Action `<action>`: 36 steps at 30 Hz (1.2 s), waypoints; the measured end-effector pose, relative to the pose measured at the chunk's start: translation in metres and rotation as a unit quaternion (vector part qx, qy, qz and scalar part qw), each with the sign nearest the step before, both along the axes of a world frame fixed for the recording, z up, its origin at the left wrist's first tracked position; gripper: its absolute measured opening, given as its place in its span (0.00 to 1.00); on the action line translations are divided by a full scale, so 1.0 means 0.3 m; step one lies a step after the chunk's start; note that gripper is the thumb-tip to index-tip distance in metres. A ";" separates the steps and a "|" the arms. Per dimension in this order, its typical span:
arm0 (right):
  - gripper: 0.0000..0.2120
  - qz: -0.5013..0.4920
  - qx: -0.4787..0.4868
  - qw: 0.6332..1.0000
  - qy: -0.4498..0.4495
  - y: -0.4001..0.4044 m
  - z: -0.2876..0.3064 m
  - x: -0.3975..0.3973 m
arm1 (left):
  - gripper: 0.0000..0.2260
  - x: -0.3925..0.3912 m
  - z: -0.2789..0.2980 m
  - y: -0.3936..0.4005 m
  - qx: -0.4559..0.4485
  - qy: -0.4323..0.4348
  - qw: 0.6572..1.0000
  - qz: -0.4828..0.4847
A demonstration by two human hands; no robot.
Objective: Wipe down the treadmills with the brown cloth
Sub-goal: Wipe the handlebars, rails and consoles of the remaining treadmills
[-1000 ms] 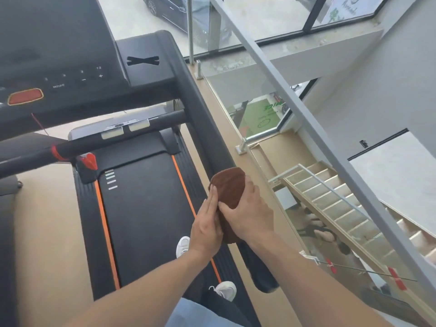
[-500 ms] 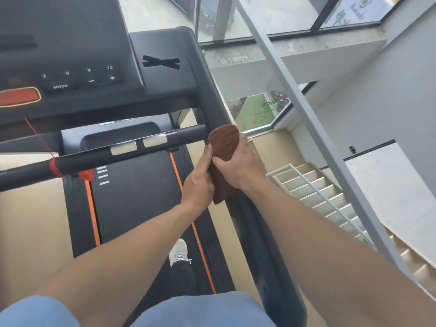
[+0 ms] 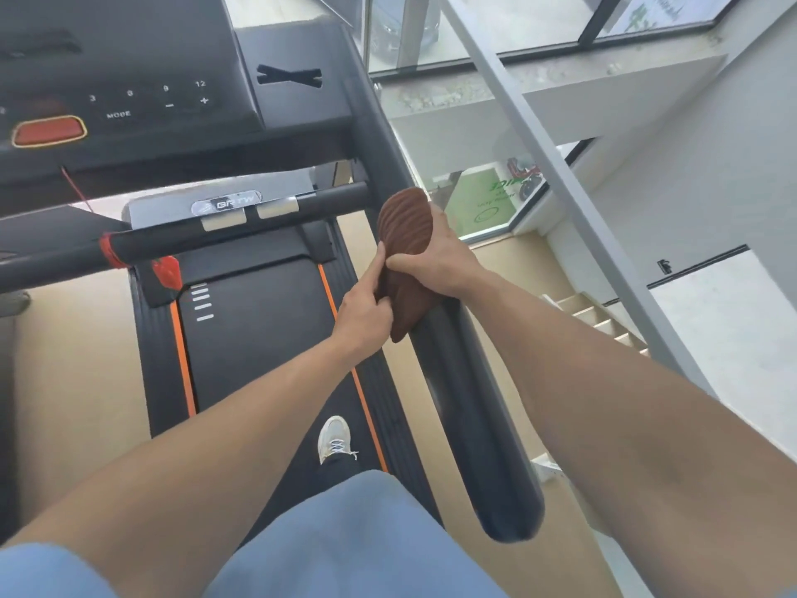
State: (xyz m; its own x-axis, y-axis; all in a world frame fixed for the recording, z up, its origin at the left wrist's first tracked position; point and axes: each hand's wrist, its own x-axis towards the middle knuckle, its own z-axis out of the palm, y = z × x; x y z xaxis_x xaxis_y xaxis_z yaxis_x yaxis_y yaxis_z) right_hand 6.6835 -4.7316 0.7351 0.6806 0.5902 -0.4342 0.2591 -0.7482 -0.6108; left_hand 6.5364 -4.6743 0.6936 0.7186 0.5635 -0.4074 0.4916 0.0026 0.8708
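the left hand (image 3: 366, 310) is pressing and pinching the inner edge of the brown cloth (image 3: 403, 248), forefinger stretched along it. the cloth is lying draped over the treadmill's right handrail (image 3: 465, 394), its length following the rail up toward the console (image 3: 129, 79). the right hand (image 3: 440, 263) is curling over it from outside, nearer the console.
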 end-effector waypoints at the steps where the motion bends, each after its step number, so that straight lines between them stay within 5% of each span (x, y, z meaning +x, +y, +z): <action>1: 0.52 0.004 0.003 1.000 0.002 -0.054 0.001 -0.024 | 0.38 -0.028 -0.004 -0.041 0.002 0.001 1.000 -0.002; 10: 0.50 -0.005 0.026 1.000 0.009 -0.500 0.005 -0.278 | 0.39 -0.268 0.006 -0.477 0.006 0.007 1.000 0.005; 22: 0.49 -0.034 0.070 0.993 -0.089 -0.974 -0.065 -0.618 | 0.40 -0.544 -0.033 -0.930 -0.025 0.007 1.000 0.004; 36: 0.42 -0.109 0.052 0.979 -0.164 -0.948 -0.094 -0.665 | 0.30 -0.487 -0.015 -0.875 -0.120 -0.068 0.988 0.063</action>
